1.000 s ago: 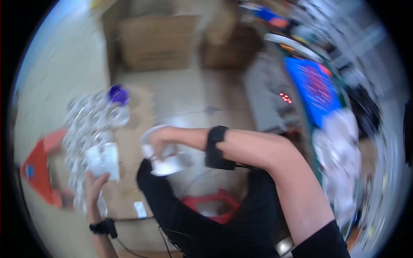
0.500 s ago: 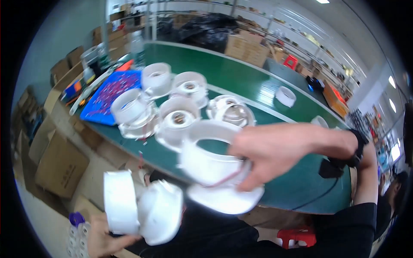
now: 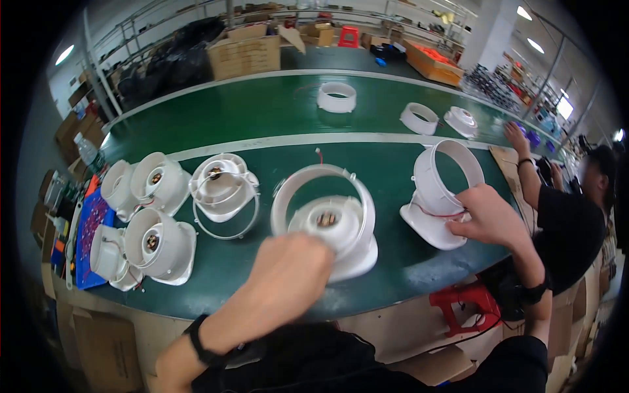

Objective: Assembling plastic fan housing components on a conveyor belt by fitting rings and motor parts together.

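Left hand (image 3: 288,272): resting on the near edge of the middle housing (image 3: 327,219), a white plastic fan housing with a ring rim and a motor hub at its centre. The hand is blurred; fingers curl over the housing's lower front, but whether the grip is closed on it cannot be told.

Right hand (image 3: 488,216): laid against the side of the right housing (image 3: 442,190), a white open-ended cylinder on a flared base. Fingers are closed round its wall and base, gripping it. A thin red wire runs across the base near the fingertips.

Both housings stand on the green surface (image 3: 275,124), near its front edge, well apart from each other.

Left of the middle housing: a white motor cage (image 3: 223,190) with a loose wire ring about its foot. Further left: a cluster of four white housings (image 3: 141,216) lying tilted, mouths showing.

Far side of the surface: a white ring (image 3: 337,96) and two more white parts (image 3: 442,118), well apart from the hands.

Far left edge: a blue patterned mat (image 3: 88,239).

Behind the surface: cardboard boxes (image 3: 246,52).

Below the front edge: a red stool (image 3: 465,304).

Right: another person in a black shirt (image 3: 570,223), one hand out on the surface's end.
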### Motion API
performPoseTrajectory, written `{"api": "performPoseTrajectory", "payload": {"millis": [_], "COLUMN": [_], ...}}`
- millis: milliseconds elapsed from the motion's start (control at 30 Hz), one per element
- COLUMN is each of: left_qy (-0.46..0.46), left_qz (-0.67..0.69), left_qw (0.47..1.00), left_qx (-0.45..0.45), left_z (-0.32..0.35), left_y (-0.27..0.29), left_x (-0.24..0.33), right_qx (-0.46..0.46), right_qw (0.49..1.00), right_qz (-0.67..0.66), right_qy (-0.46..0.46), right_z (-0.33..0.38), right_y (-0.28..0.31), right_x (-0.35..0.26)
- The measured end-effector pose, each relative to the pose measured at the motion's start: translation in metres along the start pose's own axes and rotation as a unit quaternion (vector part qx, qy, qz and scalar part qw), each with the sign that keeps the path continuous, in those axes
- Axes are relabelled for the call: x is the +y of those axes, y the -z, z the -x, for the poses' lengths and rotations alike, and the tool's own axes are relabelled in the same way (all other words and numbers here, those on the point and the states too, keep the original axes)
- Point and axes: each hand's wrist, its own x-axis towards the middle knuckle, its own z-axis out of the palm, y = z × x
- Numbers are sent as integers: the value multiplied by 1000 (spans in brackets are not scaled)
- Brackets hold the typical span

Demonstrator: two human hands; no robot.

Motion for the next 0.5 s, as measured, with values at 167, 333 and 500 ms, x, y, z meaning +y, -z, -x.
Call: {"api": "performPoseTrajectory", "payload": {"millis": [167, 333, 500], "left_qy": [-55, -94, -117], "left_qz": [-40, -83, -38], "left_qw": [996, 992, 991], "left_qx": [62, 32, 59], "left_z": [-99, -129, -122], "left_y": [-50, -63, -64], "left_x": [-10, -18, -22], "right_qx": [-21, 28, 70], "right_qw": [980, 982, 961], "right_qz": [84, 40, 41], "right_qy": [-178, -184, -263], "right_z": [19, 24, 28], "right_y": [-36, -51, -60], "right_x": [31, 34, 26]}}
